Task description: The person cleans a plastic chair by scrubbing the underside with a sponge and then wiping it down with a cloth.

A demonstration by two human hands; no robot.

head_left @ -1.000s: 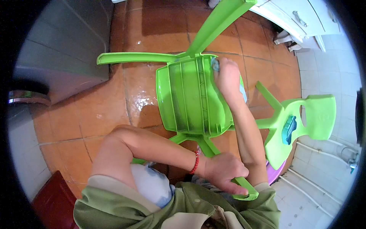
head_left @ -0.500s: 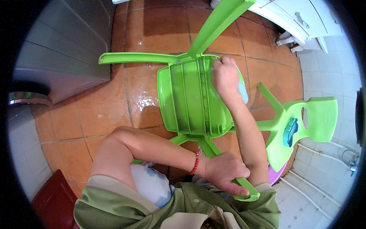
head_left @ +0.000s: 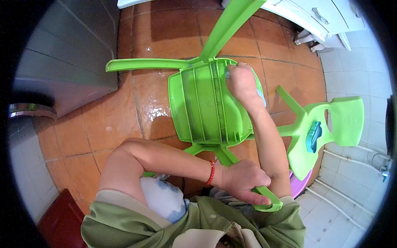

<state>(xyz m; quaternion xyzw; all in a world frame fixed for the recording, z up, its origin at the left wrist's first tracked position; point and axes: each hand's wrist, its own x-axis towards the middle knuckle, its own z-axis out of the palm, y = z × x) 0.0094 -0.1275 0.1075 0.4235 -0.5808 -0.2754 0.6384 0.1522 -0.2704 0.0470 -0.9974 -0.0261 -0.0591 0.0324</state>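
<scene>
A green plastic chair (head_left: 202, 103) lies tipped over, with its ribbed seat underside facing up and its legs spread out. My left hand (head_left: 244, 182), below a red bead bracelet (head_left: 211, 172), is wrapped round the end of one chair leg (head_left: 269, 199). Near the upper right edge of the seat underside, my right hand (head_left: 243, 82) is closed on a light blue cloth (head_left: 228, 75), mostly hidden by the fingers. More pale blue material (head_left: 261, 97) shows beside the seat's right edge.
A second green chair (head_left: 302, 153) at the right carries a teal object (head_left: 314, 136). A purple item (head_left: 298, 184) sits under it. White furniture (head_left: 306, 16) stands at upper right, a dark appliance (head_left: 70, 53) at left, a dark red object (head_left: 62, 221) at lower left. Pipes (head_left: 347, 159) run along the tiled wall.
My right hand has shifted slightly along the seat underside, with the cloth still in it. My left hand keeps its grip on the leg. The whole view has shifted a little.
</scene>
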